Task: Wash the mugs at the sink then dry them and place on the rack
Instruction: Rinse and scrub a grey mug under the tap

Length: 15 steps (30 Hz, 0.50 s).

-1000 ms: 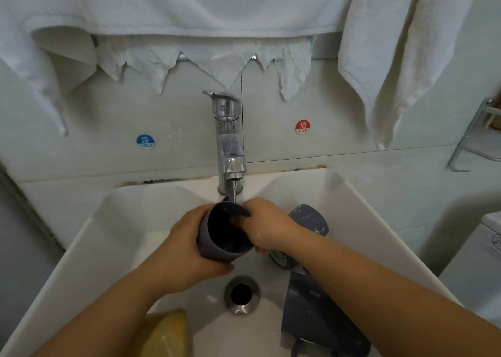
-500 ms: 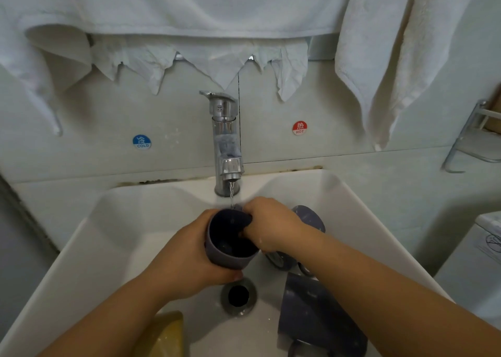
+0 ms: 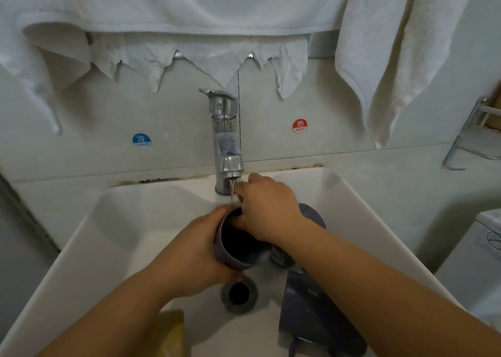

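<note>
Grey-purple mug (image 3: 238,251): smooth, cylindrical, matte, mouth tilted toward the camera; held over the sink (image 3: 113,248) just above the drain (image 3: 238,293), under a thin stream from the tap (image 3: 226,142). Left hand (image 3: 195,259) wraps the wall, fingers curled round its far side, thumb underneath. Right hand (image 3: 267,210) sits at the rim, fingers bent into the mouth and rubbing inside; fingertips hidden. Handling: probably light and rigid, slippery while wet; best gripped round the body, as now, or by a handle, none of which shows here. Second mug (image 3: 311,308): same colour, lying on its side at right. Third mug (image 3: 311,215): partly hidden behind the right wrist. Towels (image 3: 379,58): white terry, hanging above. Sponge (image 3: 168,332): yellow, soft, at the near edge.
</note>
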### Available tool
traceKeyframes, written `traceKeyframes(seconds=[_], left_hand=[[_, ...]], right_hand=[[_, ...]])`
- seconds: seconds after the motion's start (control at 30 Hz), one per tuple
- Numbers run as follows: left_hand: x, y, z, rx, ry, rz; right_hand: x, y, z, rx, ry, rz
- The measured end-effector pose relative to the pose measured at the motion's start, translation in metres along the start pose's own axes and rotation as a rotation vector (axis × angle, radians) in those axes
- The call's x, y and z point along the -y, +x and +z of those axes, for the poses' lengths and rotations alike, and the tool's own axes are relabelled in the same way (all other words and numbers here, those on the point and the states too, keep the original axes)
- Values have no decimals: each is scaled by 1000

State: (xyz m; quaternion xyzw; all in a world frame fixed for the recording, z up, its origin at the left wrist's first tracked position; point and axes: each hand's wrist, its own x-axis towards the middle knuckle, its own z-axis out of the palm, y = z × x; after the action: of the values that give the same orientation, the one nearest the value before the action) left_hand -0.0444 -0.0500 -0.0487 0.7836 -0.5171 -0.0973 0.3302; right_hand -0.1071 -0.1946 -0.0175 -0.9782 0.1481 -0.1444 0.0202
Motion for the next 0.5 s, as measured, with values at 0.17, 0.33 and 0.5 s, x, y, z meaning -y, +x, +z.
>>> traceKeyframes(seconds=[0.17, 0.33, 0.5], left_hand=[[3, 0, -8, -115, 49, 6], [8, -1, -12, -227, 191, -9], [15, 4, -4, -332, 285, -80]], right_hand=[[-12, -2, 2, 236, 515, 385], [0, -16, 13, 482, 924, 486], [21, -24, 17, 595, 1341, 700]])
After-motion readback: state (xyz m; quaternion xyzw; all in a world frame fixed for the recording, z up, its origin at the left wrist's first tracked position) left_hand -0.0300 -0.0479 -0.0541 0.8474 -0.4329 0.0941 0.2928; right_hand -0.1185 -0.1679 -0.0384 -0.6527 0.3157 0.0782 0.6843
